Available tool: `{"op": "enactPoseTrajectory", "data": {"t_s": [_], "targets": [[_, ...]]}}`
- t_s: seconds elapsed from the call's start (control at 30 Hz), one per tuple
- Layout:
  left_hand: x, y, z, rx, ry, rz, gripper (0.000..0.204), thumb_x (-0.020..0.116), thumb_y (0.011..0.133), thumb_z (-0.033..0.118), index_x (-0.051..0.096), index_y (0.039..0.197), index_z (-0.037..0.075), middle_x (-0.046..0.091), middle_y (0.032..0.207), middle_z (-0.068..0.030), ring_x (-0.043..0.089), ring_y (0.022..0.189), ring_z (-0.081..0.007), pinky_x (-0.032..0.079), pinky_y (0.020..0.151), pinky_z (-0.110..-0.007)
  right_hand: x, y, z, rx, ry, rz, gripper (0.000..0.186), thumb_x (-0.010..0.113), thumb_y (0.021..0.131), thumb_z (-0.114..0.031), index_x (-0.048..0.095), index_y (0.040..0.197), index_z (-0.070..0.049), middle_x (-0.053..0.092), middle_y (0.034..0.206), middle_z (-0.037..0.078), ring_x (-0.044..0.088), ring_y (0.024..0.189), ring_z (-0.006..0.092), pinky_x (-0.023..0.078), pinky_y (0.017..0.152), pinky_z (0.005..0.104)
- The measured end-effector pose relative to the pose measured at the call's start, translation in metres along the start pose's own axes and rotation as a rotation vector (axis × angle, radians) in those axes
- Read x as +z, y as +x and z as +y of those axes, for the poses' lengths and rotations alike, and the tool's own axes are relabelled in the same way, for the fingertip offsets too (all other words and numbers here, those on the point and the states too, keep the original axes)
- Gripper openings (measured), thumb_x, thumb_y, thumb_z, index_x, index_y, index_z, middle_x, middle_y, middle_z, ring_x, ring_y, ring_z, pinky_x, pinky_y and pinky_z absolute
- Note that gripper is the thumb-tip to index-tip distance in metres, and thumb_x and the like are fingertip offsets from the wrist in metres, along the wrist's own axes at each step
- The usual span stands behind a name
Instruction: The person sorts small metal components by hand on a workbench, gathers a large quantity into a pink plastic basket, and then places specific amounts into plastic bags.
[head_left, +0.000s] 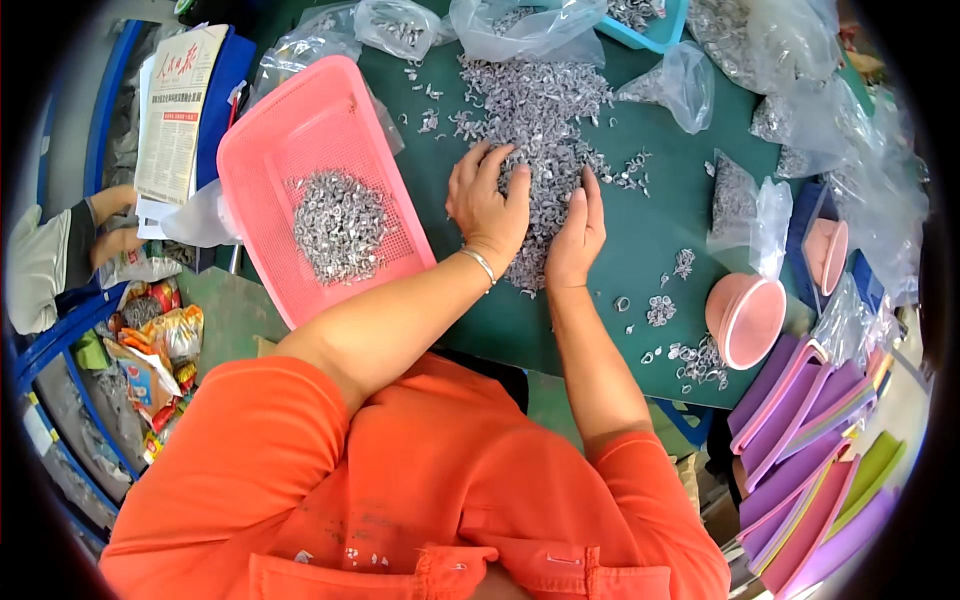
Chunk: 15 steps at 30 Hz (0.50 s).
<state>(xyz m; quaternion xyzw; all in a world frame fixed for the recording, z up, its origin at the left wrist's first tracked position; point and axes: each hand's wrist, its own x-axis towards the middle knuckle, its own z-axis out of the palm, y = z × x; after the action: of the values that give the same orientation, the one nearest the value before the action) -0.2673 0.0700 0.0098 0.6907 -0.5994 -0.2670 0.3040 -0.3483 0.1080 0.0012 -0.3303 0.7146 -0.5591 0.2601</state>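
A heap of small grey metal pieces runs across the green tabletop toward me. My left hand rests against the heap's left side, its fingers spread and slightly curved over the edge. On the opposite side, my right hand stands on edge with fingers stretched out, touching the pieces. The heap lies between both palms, and neither hand grips anything. Left of my left arm is a pink perforated basket with a mound of similar grey pieces in it.
Clear bags of grey pieces and a light blue tray line the far and right sides. A pink tub lies tipped near small ring-shaped pieces. Purple foam-like sheets stand lower right. At left are a newspaper and another person's bare limbs.
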Motion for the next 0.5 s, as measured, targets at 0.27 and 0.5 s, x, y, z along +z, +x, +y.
{"op": "enactPoseTrajectory", "data": {"t_s": [0.27,0.5], "targets": [[-0.004,-0.002,0.004,-0.066,-0.443,-0.036,0.020,0.057,0.080,0.022,0.063,0.091,0.007,0.058,0.099,-0.0093,0.050,0.098,-0.0252,0.037,0.088,-0.034,0.006,-0.001,-0.026,0.435,0.560,-0.075,0.034,0.050,0.086,-0.013,0.052,0.116,0.003,0.055,0.109,0.007,0.047,0.097,0.0107,0.036,0.086,0.0231],[-0.018,-0.005,0.030,-0.213,-0.907,-0.063,0.013,0.055,0.080,0.010,0.063,0.084,0.000,0.057,0.095,-0.0101,0.053,0.090,-0.0214,0.041,0.082,-0.030,0.003,0.000,-0.055,0.475,0.692,-0.029,0.025,0.052,0.083,-0.005,0.055,0.107,0.001,0.059,0.098,0.009,0.056,0.083,0.0143,0.047,0.074,0.0256]]}}
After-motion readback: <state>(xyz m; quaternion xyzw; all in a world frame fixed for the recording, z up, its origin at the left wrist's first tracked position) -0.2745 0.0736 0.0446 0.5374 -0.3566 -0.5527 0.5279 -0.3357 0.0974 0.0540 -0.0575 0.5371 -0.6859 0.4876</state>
